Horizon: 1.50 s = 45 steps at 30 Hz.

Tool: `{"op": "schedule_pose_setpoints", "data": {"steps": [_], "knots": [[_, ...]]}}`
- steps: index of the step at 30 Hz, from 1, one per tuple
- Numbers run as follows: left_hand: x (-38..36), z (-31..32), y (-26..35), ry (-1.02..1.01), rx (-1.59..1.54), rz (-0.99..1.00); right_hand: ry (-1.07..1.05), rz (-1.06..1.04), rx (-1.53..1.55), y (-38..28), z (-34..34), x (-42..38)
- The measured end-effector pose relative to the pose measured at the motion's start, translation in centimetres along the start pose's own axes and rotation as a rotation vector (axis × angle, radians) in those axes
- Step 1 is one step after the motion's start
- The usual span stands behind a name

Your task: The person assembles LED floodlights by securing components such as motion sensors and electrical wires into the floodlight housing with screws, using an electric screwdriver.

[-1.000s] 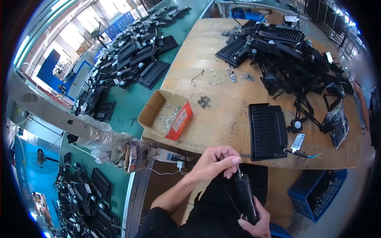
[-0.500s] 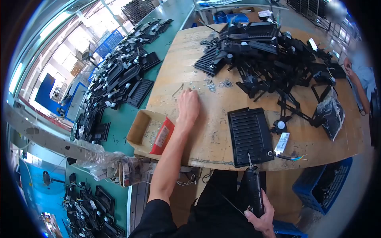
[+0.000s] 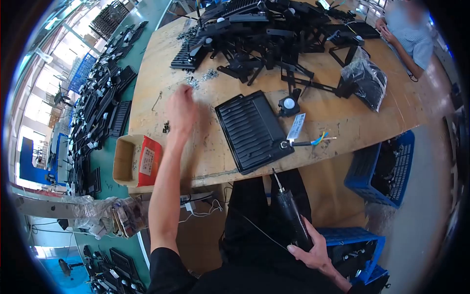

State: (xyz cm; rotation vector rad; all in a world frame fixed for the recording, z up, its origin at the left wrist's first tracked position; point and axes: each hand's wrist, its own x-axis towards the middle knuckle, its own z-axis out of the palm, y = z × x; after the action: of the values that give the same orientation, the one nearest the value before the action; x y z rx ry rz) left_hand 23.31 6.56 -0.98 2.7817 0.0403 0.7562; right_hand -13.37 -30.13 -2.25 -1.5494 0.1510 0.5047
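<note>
My right hand (image 3: pixel 313 250) is wrapped around a black electric screwdriver (image 3: pixel 293 218), its bit pointing up toward the table's front edge. Just beyond the tip lies a black finned floodlight (image 3: pixel 252 130), ribbed side up. A round white sensor (image 3: pixel 289 103), a white label (image 3: pixel 296 126) and a cable with bare coloured wires (image 3: pixel 320 139) are at its right side. Over the table, my left hand (image 3: pixel 182 110) has its fingers curled together near a scatter of small silvery screws (image 3: pixel 200 77). Anything between those fingertips is hidden.
A red-and-tan cardboard box (image 3: pixel 151 161) stands at the front left, near small dark parts (image 3: pixel 166 127) and a hex key (image 3: pixel 156 101). Black floodlights and brackets (image 3: pixel 274 39) pile up behind. Blue crates (image 3: pixel 406 166) stand right. A co-worker (image 3: pixel 411 39) is at the far right.
The view has swung, shifting the table leftward and up. My left hand has moved off the small dark parts toward the screws. The screwdriver tip has drawn back from above the floodlight.
</note>
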Motion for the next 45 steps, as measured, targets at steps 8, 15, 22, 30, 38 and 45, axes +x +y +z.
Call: {"op": "schedule_pose_setpoints", "data": {"steps": [8, 15, 22, 30, 38, 45], "knots": [[-3.3, 2.5, 10.5, -0.085, -0.566, 0.106, 0.012, 0.142, 0.24, -1.7, 0.6, 1.5], [-3.8, 1.7, 10.1, -0.051, -0.733, 0.023, -0.013, 0.089, 0.173, -1.9, 1.1, 1.4], [-5.9, -3.9, 10.3, 0.253, -0.25, 0.465, -0.049, -0.013, 0.073, -2.1, 1.8, 2.3], [-15.8, -8.8, 9.4, -0.336, -0.816, -0.002, -0.105, -0.134, -0.052, -3.5, 2.4, 3.1], [-15.5, -9.1, 8.9, -0.575, -1.064, -0.266, -0.096, -0.153, -0.059, -3.5, 2.2, 2.9], [-14.6, -9.7, 8.8, -0.518, -0.992, 0.052, -0.07, -0.161, -0.09, -3.4, 2.0, 3.0]]}}
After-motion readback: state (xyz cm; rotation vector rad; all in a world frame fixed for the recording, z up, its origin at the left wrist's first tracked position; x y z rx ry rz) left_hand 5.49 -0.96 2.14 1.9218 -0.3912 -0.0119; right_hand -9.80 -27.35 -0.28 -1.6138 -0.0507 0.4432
